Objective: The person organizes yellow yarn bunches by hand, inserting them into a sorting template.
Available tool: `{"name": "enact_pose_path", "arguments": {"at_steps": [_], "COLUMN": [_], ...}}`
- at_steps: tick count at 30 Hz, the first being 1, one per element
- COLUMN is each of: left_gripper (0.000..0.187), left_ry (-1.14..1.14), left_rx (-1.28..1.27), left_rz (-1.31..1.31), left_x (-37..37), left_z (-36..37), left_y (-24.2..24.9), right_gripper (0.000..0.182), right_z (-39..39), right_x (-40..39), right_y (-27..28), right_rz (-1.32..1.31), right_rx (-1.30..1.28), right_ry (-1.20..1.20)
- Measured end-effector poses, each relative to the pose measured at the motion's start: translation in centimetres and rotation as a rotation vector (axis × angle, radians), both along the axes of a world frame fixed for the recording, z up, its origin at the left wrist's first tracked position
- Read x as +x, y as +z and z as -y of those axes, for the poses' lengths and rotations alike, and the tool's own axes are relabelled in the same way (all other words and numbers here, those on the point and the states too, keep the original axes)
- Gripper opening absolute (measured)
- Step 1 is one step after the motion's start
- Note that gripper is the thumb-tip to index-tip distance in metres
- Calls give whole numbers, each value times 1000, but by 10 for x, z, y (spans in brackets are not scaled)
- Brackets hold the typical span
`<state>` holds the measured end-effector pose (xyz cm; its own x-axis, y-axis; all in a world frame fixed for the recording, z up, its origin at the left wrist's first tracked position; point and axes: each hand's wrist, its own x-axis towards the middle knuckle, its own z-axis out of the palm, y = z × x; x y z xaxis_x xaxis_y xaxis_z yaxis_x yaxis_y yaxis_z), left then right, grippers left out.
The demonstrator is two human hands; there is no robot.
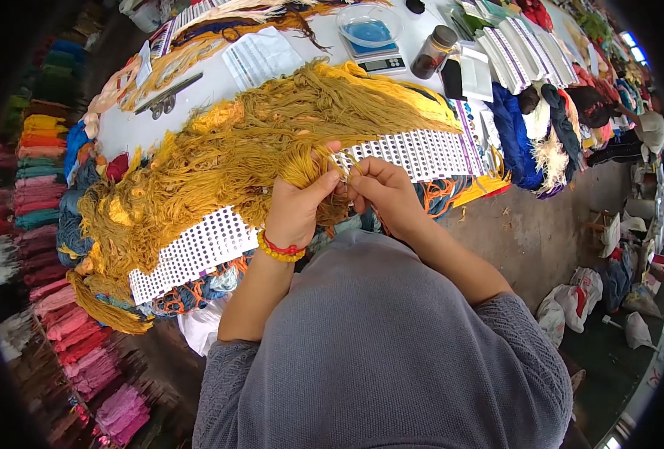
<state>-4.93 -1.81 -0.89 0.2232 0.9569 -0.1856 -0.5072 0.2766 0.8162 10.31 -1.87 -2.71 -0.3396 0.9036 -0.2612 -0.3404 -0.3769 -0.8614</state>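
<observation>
1. A big heap of yellow yarn (pixel 235 150) lies across the white table (pixel 122 127), spilling over its near edge at 8 o'clock.
2. The left hand (pixel 296 209) is clamped on a bundle of that yarn, thumb up.
3. The right hand (pixel 383 193), just beside it at 3 o'clock, has its fingers pinched together on thin strands.
4. A perforated white card (pixel 197 254) lies under the heap, overhanging the table edge.
5. At 12 o'clock stand a scale (pixel 373 46) and a dark jar (pixel 433 51); scissors (pixel 169 94) lie at 10 o'clock.
6. Bare floor (pixel 541 232) opens at 3 o'clock.
</observation>
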Motion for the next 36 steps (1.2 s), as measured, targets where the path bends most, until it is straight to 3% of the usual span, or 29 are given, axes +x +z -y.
{"name": "enact_pose_path", "arguments": {"at_steps": [9, 15, 18, 22, 26, 30, 32, 34, 36], "left_gripper": [26, 25, 24, 21, 22, 33, 37, 39, 40], "left_ry": [59, -41, -144, -207, -158, -175, -139, -100, -62], "left_rx": [-61, -100, -99, -111, -127, -157, -206, -204, -200], "left_rz": [-43, 29, 78, 121, 152, 134, 156, 116, 79], "left_x": [-1, -3, -4, 0, 2, -2, -2, -2, -1], "left_z": [3, 0, -2, -3, -4, -3, -3, -1, 0], "left_y": [-2, -1, -5, -1, 2, 0, -1, 1, 1], "right_gripper": [9, 14, 15, 23, 28, 25, 21, 16, 15], "right_z": [0, 0, -4, -7, -11, -7, -8, -6, -4], "right_x": [2, 9, 20, 27, 27, 15, 11, 3, -9], "right_y": [4, 6, 5, 7, 10, 15, 16, 21, 27], "right_rz": [96, 36, -674, -914, -851, -550, -280, -204, 85], "right_rx": [11, -31, -297, -281, -213, -167, -124, -115, -44], "right_ry": [90, 109, 265, 177, 60, -7, 5, -24, -107]}}
